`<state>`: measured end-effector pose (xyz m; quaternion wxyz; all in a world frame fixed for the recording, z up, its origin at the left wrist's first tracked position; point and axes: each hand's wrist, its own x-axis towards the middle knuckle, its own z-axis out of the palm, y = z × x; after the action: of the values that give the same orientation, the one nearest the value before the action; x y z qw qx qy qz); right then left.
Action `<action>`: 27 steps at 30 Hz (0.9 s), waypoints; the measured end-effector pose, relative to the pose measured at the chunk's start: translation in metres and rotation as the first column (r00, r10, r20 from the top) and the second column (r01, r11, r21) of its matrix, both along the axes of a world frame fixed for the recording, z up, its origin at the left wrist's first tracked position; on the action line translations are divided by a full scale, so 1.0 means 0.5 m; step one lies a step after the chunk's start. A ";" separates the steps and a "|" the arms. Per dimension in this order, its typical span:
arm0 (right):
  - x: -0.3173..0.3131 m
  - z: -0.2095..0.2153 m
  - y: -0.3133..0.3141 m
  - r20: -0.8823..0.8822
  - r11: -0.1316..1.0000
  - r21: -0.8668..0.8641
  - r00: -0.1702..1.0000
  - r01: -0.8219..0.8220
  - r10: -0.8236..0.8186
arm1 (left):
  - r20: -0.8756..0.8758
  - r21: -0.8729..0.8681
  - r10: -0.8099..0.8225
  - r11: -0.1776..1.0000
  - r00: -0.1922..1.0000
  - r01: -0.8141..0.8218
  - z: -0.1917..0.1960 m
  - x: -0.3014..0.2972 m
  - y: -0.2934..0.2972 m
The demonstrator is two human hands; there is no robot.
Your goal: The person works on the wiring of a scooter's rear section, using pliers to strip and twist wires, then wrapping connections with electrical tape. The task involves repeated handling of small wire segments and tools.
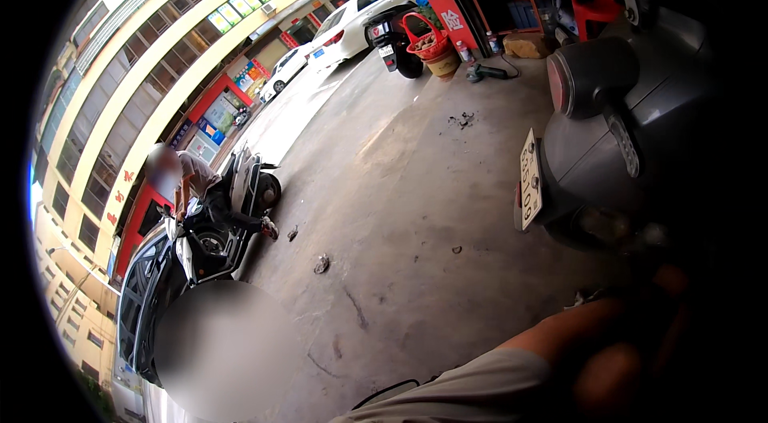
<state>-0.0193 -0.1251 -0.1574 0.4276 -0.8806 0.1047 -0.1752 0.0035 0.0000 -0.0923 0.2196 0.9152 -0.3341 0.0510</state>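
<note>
**Mia:** What is the big thing on the right?

**Ben:** It is a grey scooter with a round red tail lamp (596, 79). Its back end shows. A white number plate (529, 179) sticks out just below the lamp, on the scooter's left side.

**Mia:** Where is the person's arm?

**Ben:** A bare arm with a grey short sleeve (552, 351) comes in from the bottom edge, below the scooter. It reaches up toward the dark low part of the scooter.

**Mia:** What do the fingers do?

**Ben:** The hand is lost in the dark and blur under the scooter. One cannot tell if the fingers are spread, pressed together or pinching something. One cannot tell which arm it is either.

**Mia:** What else is near the scooter?

**Ben:** A grey concrete floor (400, 207) lies to its left, with small bits of dirt on it. Far to the left of the scooter, another person (188, 175) bends over a black and white scooter (232, 215). Behind the grey scooter, well apart, stand a red basket (428, 39), a black scooter (392, 39) and a white car (356, 19). A tall yellow building (136, 79) rises far off to the left.
</note>
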 end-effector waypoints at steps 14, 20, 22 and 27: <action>0.038 0.010 0.081 -0.246 0.980 0.153 0.965 0.127 -0.087 | 0.431 -0.127 0.102 0.991 0.896 -0.052 0.021 -0.001 0.119; -0.025 0.212 0.073 -0.124 0.537 0.827 0.986 0.164 -0.110 | -0.104 -0.197 0.013 0.980 0.994 -0.033 0.234 -0.036 0.083; -0.047 0.223 0.051 -0.058 0.416 0.906 0.996 0.084 -0.073 | -0.173 -0.273 0.019 0.960 0.985 -0.066 0.224 -0.040 0.062; -0.062 0.218 0.043 0.051 0.298 0.954 0.994 -0.019 -0.102 | -0.242 -0.268 0.065 0.954 0.968 -0.131 0.229 -0.055 0.041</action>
<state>-0.0505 -0.1034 -0.0484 0.8657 -0.4435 0.1889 -0.1347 -0.0237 0.0207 0.0220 0.3820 0.8899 -0.2494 0.0025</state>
